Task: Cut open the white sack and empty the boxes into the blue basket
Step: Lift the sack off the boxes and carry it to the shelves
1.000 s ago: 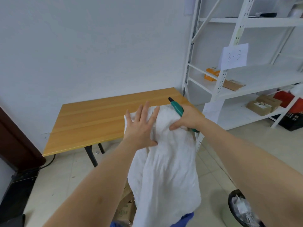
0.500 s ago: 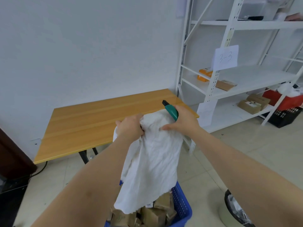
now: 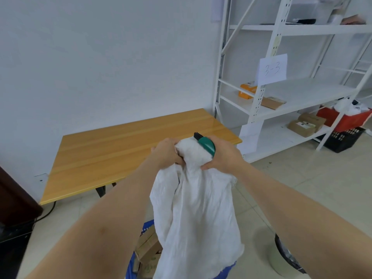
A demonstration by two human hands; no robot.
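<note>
My left hand (image 3: 166,152) and right hand (image 3: 222,158) clench the sack (image 3: 193,208) upside down over the basket (image 3: 130,264); my right also grips the cutter (image 3: 206,146). Boxes (image 3: 148,248) lie inside.

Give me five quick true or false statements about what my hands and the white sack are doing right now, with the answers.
1. Both hands grip the bunched top of the white woven sack. True.
2. The right hand also holds a green-handled utility knife. True.
3. The sack lies flat on the wooden table. False: it is held up and hangs down in front of the table.
4. The left hand is open and flat. False: its fingers are curled round the sack.
5. Brown cardboard boxes sit in the blue plastic basket below the sack. True.
</note>
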